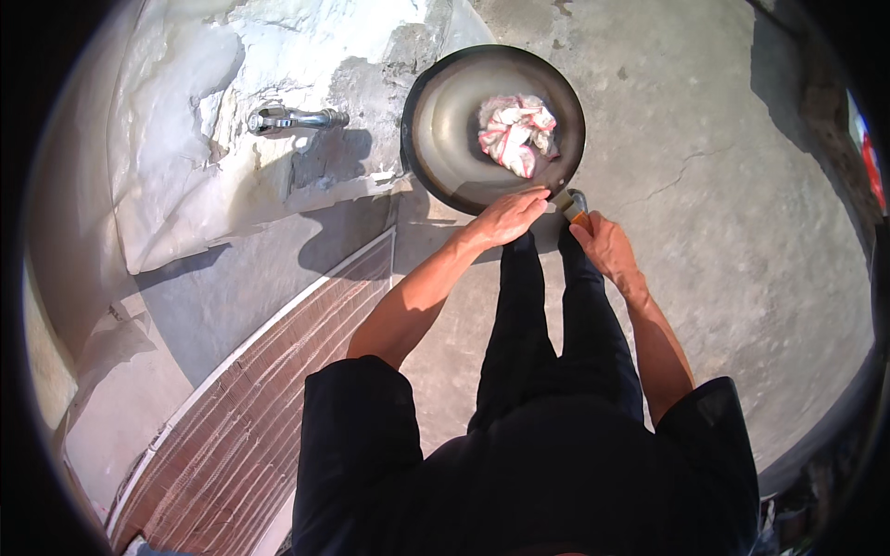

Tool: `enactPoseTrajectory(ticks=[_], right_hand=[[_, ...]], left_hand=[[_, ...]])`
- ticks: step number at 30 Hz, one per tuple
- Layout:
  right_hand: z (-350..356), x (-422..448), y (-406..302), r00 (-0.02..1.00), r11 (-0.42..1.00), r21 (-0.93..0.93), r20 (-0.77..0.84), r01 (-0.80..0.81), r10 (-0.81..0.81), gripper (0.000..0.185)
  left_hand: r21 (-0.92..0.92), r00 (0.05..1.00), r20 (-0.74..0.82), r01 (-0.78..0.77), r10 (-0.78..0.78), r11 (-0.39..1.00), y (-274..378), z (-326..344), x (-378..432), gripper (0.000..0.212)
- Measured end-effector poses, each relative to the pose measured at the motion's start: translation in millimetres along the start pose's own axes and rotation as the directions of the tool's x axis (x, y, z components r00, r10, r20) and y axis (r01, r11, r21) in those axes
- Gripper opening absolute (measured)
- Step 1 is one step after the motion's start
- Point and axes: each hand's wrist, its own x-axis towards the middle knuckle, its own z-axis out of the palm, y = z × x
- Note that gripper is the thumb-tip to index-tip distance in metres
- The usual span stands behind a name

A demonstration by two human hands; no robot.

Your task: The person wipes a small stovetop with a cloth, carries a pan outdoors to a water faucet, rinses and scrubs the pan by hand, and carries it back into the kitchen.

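A dark-rimmed, wok-like metal pan (pixel 445 132) is held at the top centre, with a crumpled white cloth with pink edging (pixel 518 132) lying in it. Its handle (pixel 577 214), a metal stem with an orange grip, points towards me at the lower right. My right hand (pixel 608 247) is closed round that orange part. Against the near rim rests my left hand (pixel 513 214), its fingers fairly straight and together; whether its thumb or fingertips grip the rim is not clear.
A metal tap (pixel 295 119) sticks out left of the pan, over a flaking whitish surface (pixel 278 42). At the lower left stands a brown slatted panel with a white edge (pixel 236 410). Cracked concrete floor (pixel 723 229) spreads to the right. My dark-clothed legs are below the pan.
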Motion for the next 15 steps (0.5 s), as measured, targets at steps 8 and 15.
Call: enactPoseTrajectory(ticks=[8,15], right_hand=[[4,2,4,1.000,1.000,-0.017,-0.017,0.013,-0.013,0.035],[6,4,8,0.996,0.996,-0.025,-0.030,0.083,-0.084,0.035]], left_hand=[[-0.094,0.994,-0.074,-0.092,0.085,0.991,15,7,-1,0.045],[-0.070,0.980,-0.153,-0.136,0.124,0.988,25,22,28,0.050]])
